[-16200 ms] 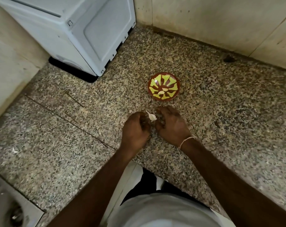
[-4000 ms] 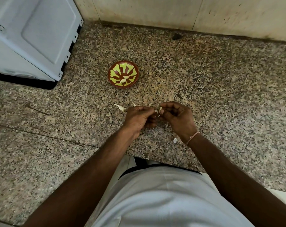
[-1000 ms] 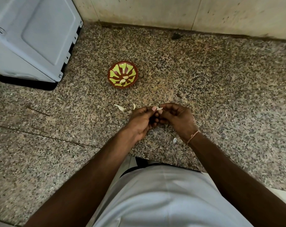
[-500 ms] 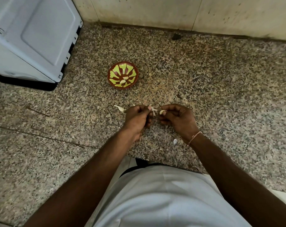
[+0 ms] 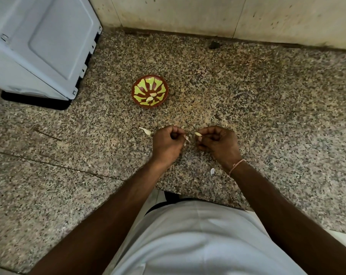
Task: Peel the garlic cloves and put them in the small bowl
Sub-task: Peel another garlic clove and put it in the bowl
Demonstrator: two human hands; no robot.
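Note:
A small red-brown bowl (image 5: 141, 81) with a yellow-green pattern sits on the speckled granite counter, with two peeled garlic cloves (image 5: 151, 96) inside. In front of it, my right hand (image 5: 219, 142) pinches a pale garlic clove (image 5: 197, 134) at its fingertips. My left hand (image 5: 166, 143) is a short gap away and pinches a thin strip of garlic skin (image 5: 186, 138). Another unpeeled clove (image 5: 146, 131) lies on the counter just left of my left hand.
A white appliance (image 5: 41, 42) stands at the back left on a black base. A tiled wall (image 5: 207, 14) runs along the back. A scrap of skin (image 5: 212, 171) lies near my right wrist. The counter's front edge (image 5: 188, 193) is cut in close to my body.
My hands have drawn apart over the last second: the clove stays in my right hand while my left hand pulls a strip of skin away from it.

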